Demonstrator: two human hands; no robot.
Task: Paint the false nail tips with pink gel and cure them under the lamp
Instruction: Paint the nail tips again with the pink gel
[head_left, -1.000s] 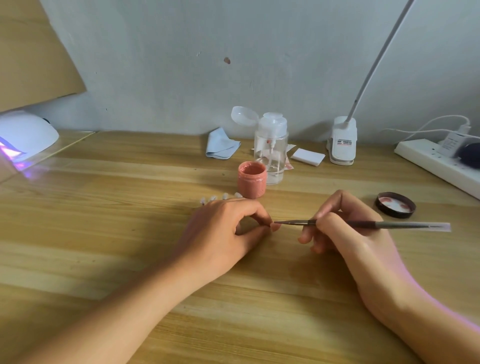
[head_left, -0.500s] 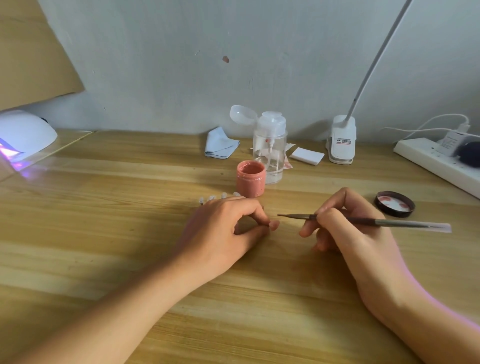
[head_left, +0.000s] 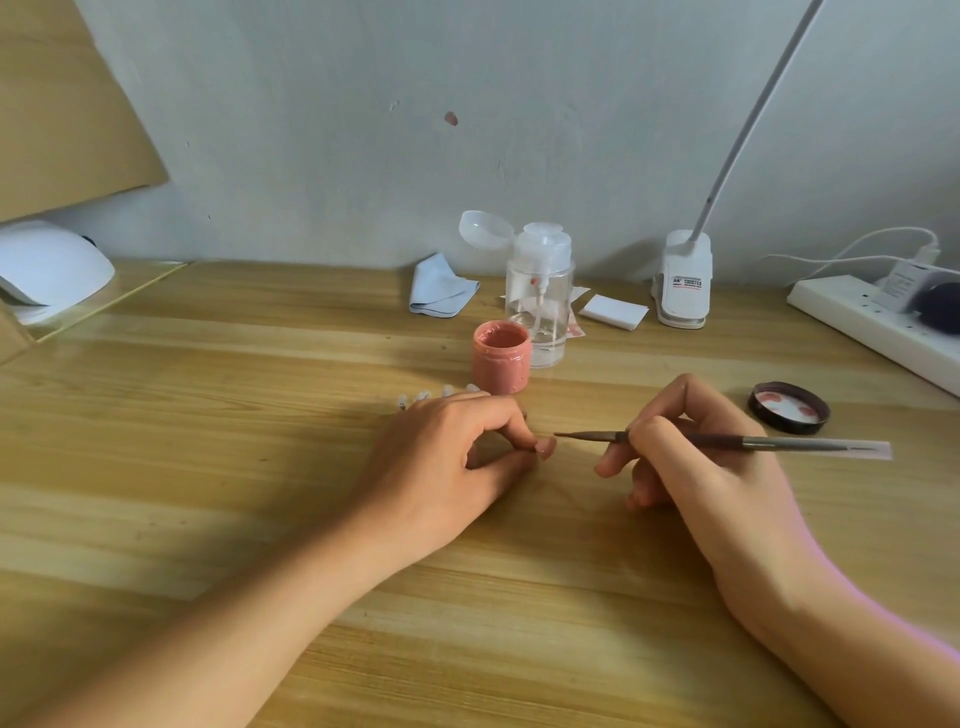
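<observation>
My left hand (head_left: 457, 462) rests on the wooden table and pinches a pink-coated false nail tip (head_left: 545, 448) between thumb and forefinger. My right hand (head_left: 691, 462) holds a thin gel brush (head_left: 753, 442) like a pen, its tip almost touching the nail tip from the right. The open jar of pink gel (head_left: 501, 364) stands just behind my left hand. A row of clear nail tips (head_left: 431, 396) lies behind my left knuckles, partly hidden. The white curing lamp (head_left: 49, 270) sits at the far left edge.
The jar's black lid (head_left: 788, 408) lies to the right of my right hand. Behind the jar stand a clear pump bottle (head_left: 540, 291), a blue cloth (head_left: 441, 288), white pads (head_left: 613, 310) and a clip lamp base (head_left: 681, 280). A power strip (head_left: 872, 327) runs along the right.
The brush tip drew back from the nail tip half a second ago and has now come close to it again. The purple glow at the curing lamp is gone.
</observation>
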